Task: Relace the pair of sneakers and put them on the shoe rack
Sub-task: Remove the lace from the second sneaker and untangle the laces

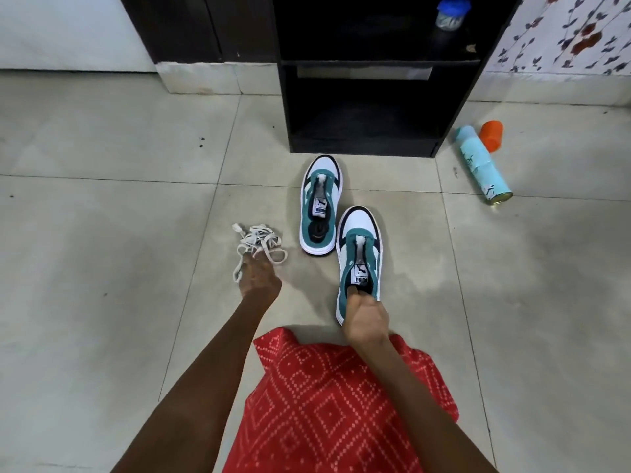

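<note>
Head view: left hand (pixel 259 279) grasps laces (pixel 261 240), right hand (pixel 367 319) grips sneaker (pixel 358 240) collar.

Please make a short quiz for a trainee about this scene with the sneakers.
1. Which hand grips the nearer white-and-teal sneaker at its opening?
2. True or false: the tangled white laces are outside both sneakers.
3. The light-blue spray can lies: A) on the grey tiled floor, right of the black wooden shoe rack; B) inside that rack; C) inside a sneaker.
Key: 1 right hand; 2 true; 3 A.
</note>
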